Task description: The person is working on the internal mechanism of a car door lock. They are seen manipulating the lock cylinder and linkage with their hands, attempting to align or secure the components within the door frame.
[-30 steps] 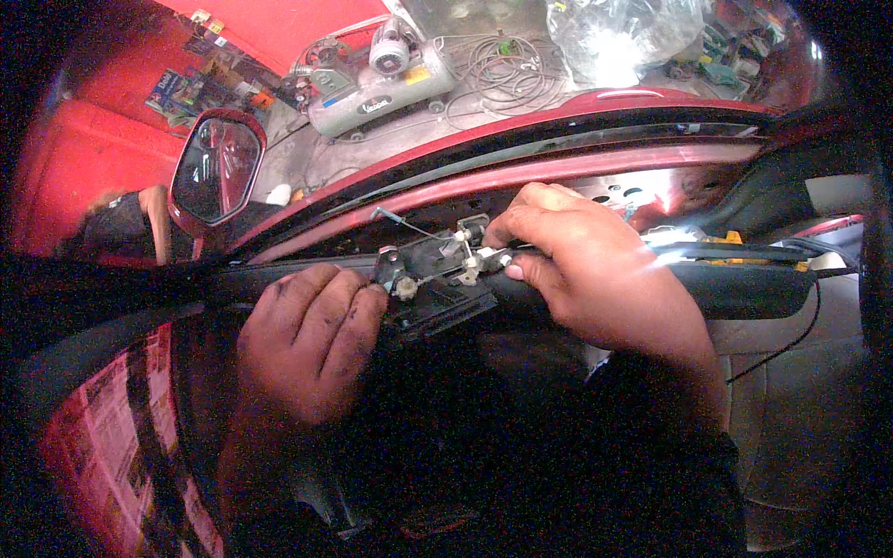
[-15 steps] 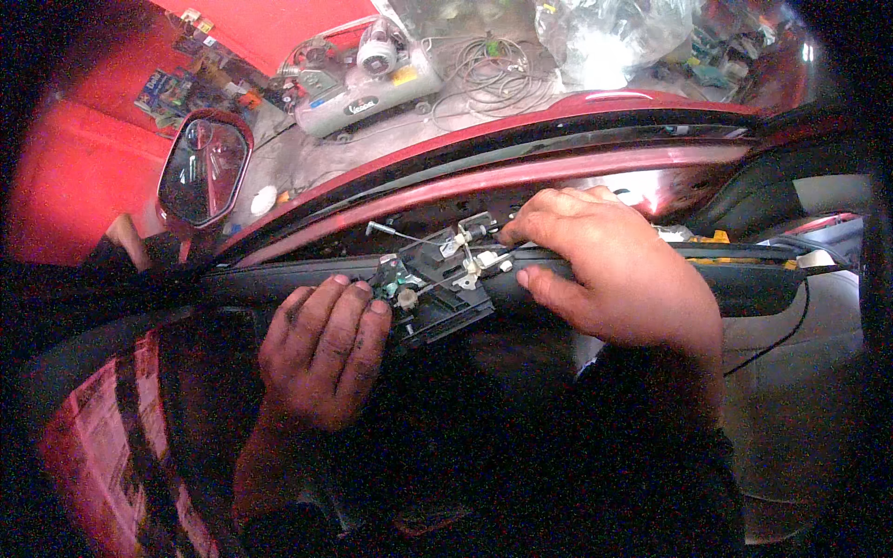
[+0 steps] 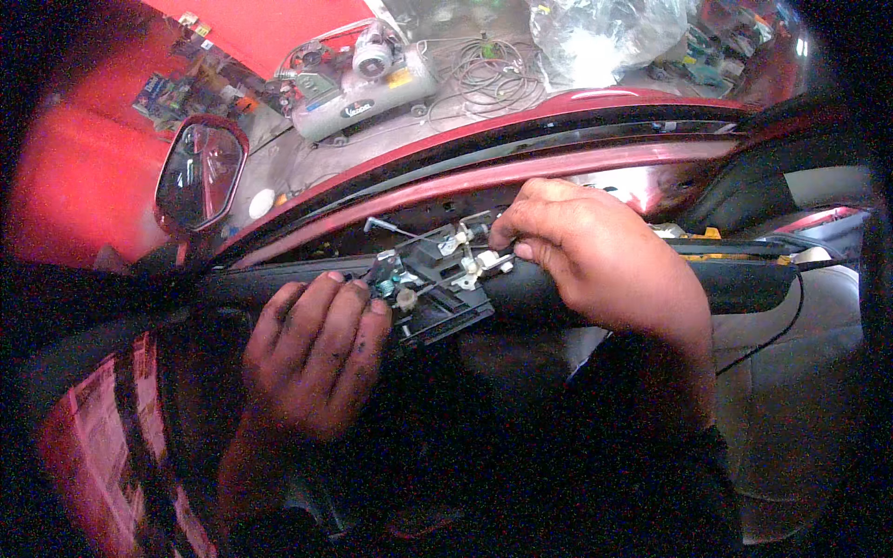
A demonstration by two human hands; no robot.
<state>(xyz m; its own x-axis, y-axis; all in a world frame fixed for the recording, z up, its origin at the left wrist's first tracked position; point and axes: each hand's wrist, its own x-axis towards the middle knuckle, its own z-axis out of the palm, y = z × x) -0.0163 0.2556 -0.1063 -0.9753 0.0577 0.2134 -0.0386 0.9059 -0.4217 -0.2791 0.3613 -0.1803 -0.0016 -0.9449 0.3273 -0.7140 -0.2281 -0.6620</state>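
A car door latch (image 3: 433,279), made of black plastic and metal with white clips, lies tilted against the black door trim (image 3: 288,272). A thin metal rod (image 3: 386,226) with a bent end sticks out from its upper left. My left hand (image 3: 316,358) grips the latch's left end, its fingers over the top and the thumb hidden. At the right end, my right hand (image 3: 600,256) pinches what looks like a thin black cable beside a white clip (image 3: 488,262). The fingers partly hide where it joins the latch.
The red car door (image 3: 437,172) runs across the view, its side mirror (image 3: 202,174) at left. Beyond it are an air compressor (image 3: 367,88), a coiled hose (image 3: 493,79) and clear plastic sheeting (image 3: 609,37). A light seat (image 3: 791,372) is at right, with a black wire (image 3: 786,339) hanging before it.
My right thumb and fingers have come together into a pinch at the latch's right end. My left hand keeps its grip. A patch of bare skin left of the mirror has gone from view.
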